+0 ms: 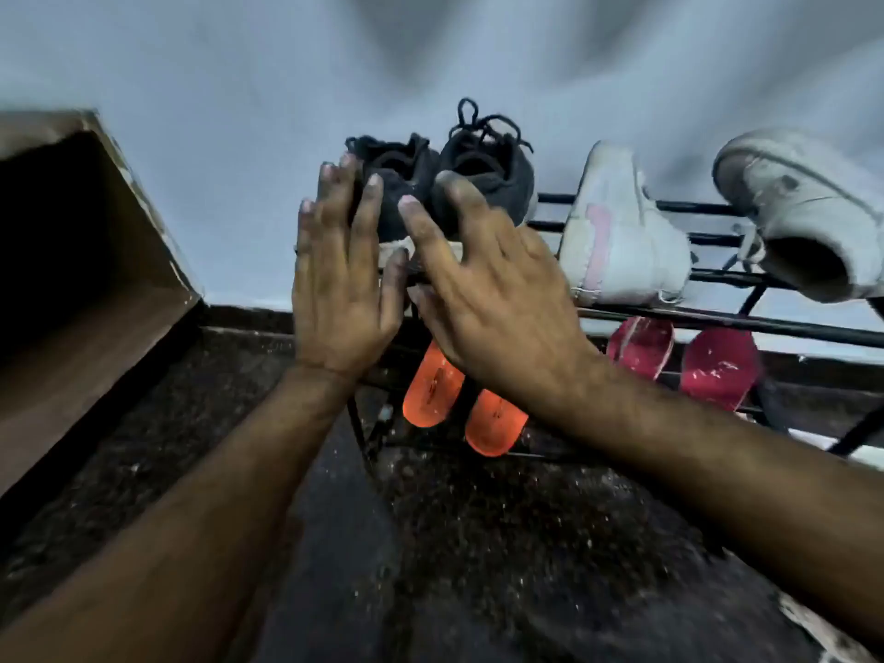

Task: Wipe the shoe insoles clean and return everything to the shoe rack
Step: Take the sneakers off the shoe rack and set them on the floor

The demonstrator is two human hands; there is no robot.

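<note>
Domestic shoe-storage corner, black metal shoe rack (669, 323) against pale wall (191, 136), worn sneakers (622, 232) (white pair), slippers (717, 366) below, dark speckled floor (526, 543)

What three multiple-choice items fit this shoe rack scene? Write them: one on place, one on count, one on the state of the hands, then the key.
1. Where do the two orange insoles lie?
A. on the black metal rack's lower shelf
B. inside the brown cardboard box
C. on the top shelf

2. How many white sneakers stand on the top shelf?
A. one
B. two
C. four

3. How are the hands at the pair of black laced sneakers?
A. fists
B. holding a cloth
C. fingers straight

Key: A, they rest below the black pair; B, two beside the black pair; C, left hand and right hand show extended fingers.
</note>
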